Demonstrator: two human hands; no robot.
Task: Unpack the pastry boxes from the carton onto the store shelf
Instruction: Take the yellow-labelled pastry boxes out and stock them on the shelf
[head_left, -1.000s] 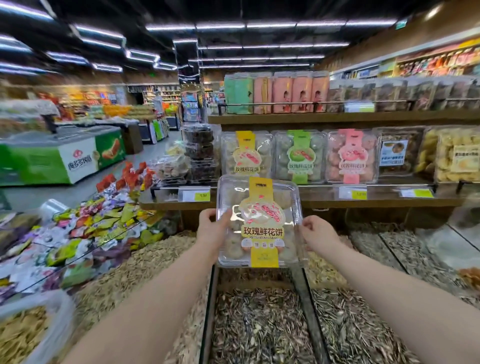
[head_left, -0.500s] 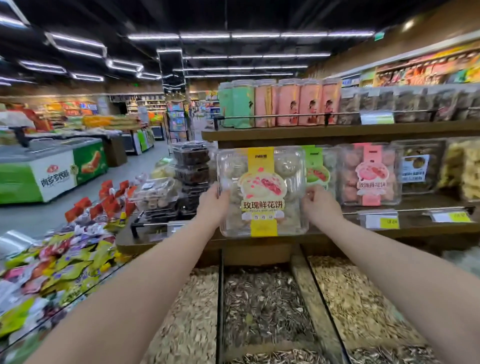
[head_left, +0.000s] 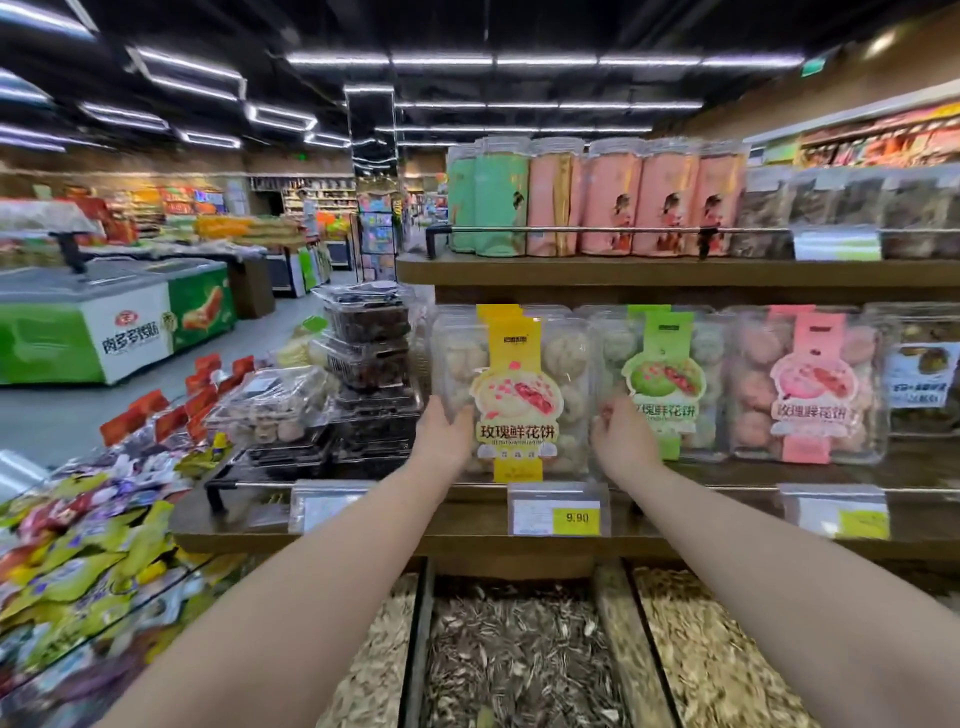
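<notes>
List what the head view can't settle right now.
- Carton: outside the head view's frame.
- Yellow-label pastry box, base: the left hand and right hand cover its lower corners, so shelf contact is unclear.
- Left price tag: head view, blurred, unreadable.
</notes>
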